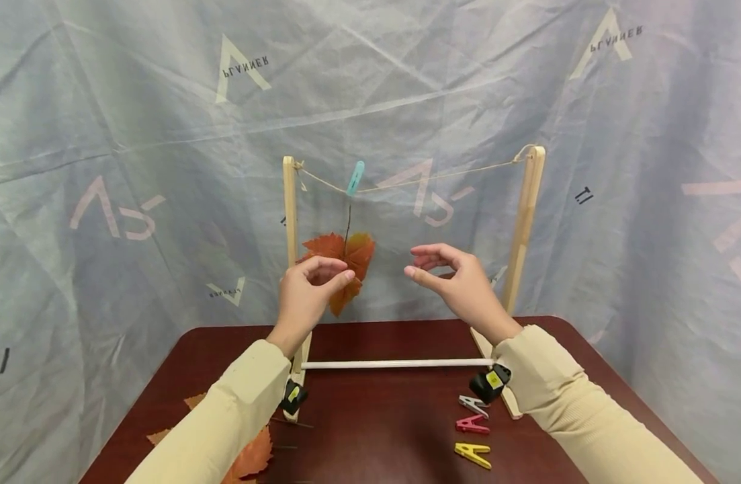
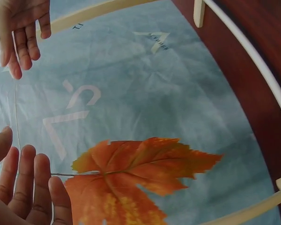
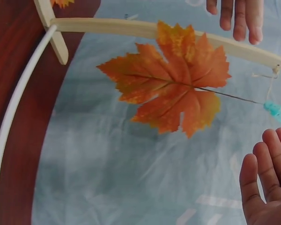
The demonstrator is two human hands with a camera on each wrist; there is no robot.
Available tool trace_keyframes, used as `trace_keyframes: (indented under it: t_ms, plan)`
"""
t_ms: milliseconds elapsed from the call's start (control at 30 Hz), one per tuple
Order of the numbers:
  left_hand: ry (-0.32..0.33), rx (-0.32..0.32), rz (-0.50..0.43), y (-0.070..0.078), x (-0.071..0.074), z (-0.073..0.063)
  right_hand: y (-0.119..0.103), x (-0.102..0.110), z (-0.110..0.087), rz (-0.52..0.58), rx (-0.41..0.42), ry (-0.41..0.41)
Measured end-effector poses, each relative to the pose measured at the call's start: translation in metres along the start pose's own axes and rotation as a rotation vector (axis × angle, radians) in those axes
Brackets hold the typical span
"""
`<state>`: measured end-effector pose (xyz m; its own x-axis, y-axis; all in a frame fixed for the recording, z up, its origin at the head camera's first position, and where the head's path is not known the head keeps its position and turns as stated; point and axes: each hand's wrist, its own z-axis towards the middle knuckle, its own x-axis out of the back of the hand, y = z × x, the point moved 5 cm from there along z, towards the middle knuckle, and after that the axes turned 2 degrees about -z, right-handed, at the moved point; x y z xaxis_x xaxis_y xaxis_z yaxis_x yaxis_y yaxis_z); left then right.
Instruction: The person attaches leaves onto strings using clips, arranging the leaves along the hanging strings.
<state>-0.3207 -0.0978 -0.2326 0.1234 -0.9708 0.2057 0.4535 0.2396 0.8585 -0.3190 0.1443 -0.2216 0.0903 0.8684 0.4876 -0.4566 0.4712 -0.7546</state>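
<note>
An orange maple leaf (image 1: 361, 259) hangs by its stem from a thin string (image 1: 455, 175), where a teal clothespin (image 1: 355, 178) clips it. My left hand (image 1: 312, 289), fingers loosely bent and holding nothing, is in front of the leaf and overlaps it in the head view. To the right of the leaf, my right hand (image 1: 457, 282) is raised with its fingers loosely bent and nothing between them. In the right wrist view, the whole leaf (image 3: 178, 82) shows with its stem running to the clothespin (image 3: 274, 111).
Two wooden posts (image 1: 521, 228) hold the string, joined low by a white rod (image 1: 397, 364). On the dark red table (image 1: 370, 410) lie a grey clothespin (image 1: 473, 405), a red clothespin (image 1: 472, 424) and a yellow clothespin (image 1: 473, 454). More orange leaves (image 1: 254, 454) lie under the left forearm.
</note>
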Motion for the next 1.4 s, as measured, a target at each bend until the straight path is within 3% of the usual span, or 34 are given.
trace_keyframes:
  t_ms: [467,767,1100,1267,1400]
  plan:
    - [-0.082,0.096,0.030,-0.032,0.011,-0.032,0.041,0.003,-0.044,-0.025,-0.071,-0.014]
    - [-0.091,0.133,0.062,-0.047,0.027,-0.048,0.060,0.006,-0.068,0.035,-0.115,-0.022]
    - [-0.138,0.190,0.112,-0.068,0.039,-0.068,0.080,0.008,-0.087,0.008,-0.112,-0.024]
    - [-0.142,0.201,0.147,-0.079,0.045,-0.078,0.088,0.009,-0.097,-0.011,-0.140,-0.024]
    - [-0.148,0.246,0.162,-0.090,0.050,-0.088,0.098,0.010,-0.106,-0.002,-0.175,-0.027]
